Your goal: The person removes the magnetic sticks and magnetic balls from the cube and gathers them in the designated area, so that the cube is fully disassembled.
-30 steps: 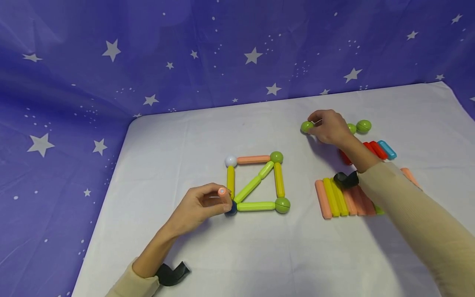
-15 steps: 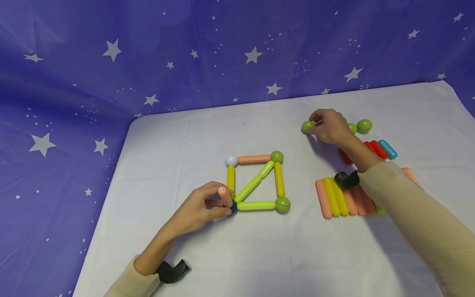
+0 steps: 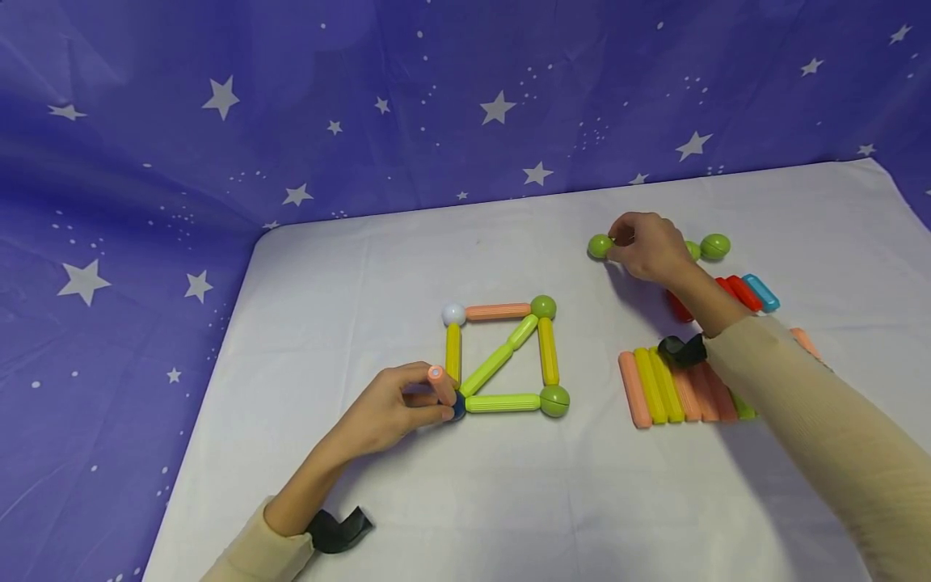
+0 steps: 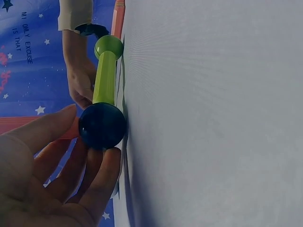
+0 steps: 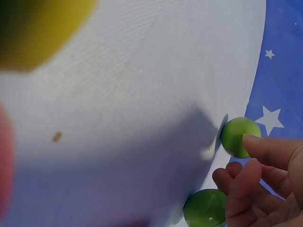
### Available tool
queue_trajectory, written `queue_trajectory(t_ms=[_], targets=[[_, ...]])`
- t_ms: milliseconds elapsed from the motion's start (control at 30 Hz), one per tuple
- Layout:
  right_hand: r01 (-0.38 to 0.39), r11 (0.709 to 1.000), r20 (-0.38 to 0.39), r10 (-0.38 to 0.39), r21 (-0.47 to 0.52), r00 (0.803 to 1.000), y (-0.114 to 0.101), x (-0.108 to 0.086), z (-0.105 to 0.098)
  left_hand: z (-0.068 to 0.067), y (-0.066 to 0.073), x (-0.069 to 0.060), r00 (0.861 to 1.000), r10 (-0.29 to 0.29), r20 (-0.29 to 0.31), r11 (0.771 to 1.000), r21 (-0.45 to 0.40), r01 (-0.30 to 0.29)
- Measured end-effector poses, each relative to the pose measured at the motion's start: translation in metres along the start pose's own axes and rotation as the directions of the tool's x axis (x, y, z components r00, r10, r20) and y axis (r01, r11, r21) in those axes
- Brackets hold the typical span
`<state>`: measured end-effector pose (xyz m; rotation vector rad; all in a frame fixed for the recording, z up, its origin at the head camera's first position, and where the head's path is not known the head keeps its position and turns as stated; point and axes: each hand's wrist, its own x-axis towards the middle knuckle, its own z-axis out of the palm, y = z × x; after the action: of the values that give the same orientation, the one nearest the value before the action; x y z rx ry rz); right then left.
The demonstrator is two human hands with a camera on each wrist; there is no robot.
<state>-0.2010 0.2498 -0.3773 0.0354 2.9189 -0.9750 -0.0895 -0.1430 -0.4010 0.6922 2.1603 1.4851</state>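
On the white tablecloth lies a flat square of magnetic rods and balls, braced by a light green diagonal. My left hand [image 3: 389, 411] grips a pink rod [image 3: 440, 385] that stands tilted on the dark blue ball [image 3: 457, 406] at the square's near left corner. The left wrist view shows fingertips against that dark blue ball [image 4: 102, 126], with a light green rod [image 4: 104, 78] running off it. Farther back on the right, my right hand [image 3: 650, 247] pinches a green ball [image 3: 600, 246] at its fingertips. A second green ball [image 5: 205, 208] sits by the fingers in the right wrist view.
Right of the square lies a row of pink, yellow and green rods [image 3: 643, 388], partly under the right sleeve. Behind it are short red rods [image 3: 743, 293] and a blue one [image 3: 760, 293]. Another green ball [image 3: 716, 246] rests behind the right wrist. A starry cloth [image 3: 436, 97] hangs behind.
The pink rod's top has shifted slightly as my left fingers settled around the dark blue ball. The green ball at my right fingertips has moved slightly left.
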Motion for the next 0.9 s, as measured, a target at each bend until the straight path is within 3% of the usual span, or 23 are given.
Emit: queue_trajectory(t_ms=[167, 400, 600, 900], targets=[[0.017, 0.999, -0.01, -0.018, -0.037, 1.0, -0.004, 0.003, -0.001, 0.0, -0.001, 0.001, 1.0, 0.003, 0.005, 1.0, -0.019, -0.003], [0.14, 0.989, 0.058, -0.137, -0.05, 0.989, -0.017, 0.013, 0.007, 0.0, 0.0, 0.001, 1.0, -0.005, 0.011, 1.0, -0.021, 0.006], [0.107, 0.993, 0.025, -0.106, -0.042, 0.994, -0.016, 0.014, 0.008, 0.0, -0.001, 0.002, 1.0, -0.007, 0.018, 1.0, -0.018, 0.007], [0.108, 0.994, 0.046, -0.106, -0.025, 0.993, -0.005, 0.008, 0.0, -0.001, -0.002, 0.001, 1.0, -0.005, 0.027, 0.999, -0.039, 0.006]])
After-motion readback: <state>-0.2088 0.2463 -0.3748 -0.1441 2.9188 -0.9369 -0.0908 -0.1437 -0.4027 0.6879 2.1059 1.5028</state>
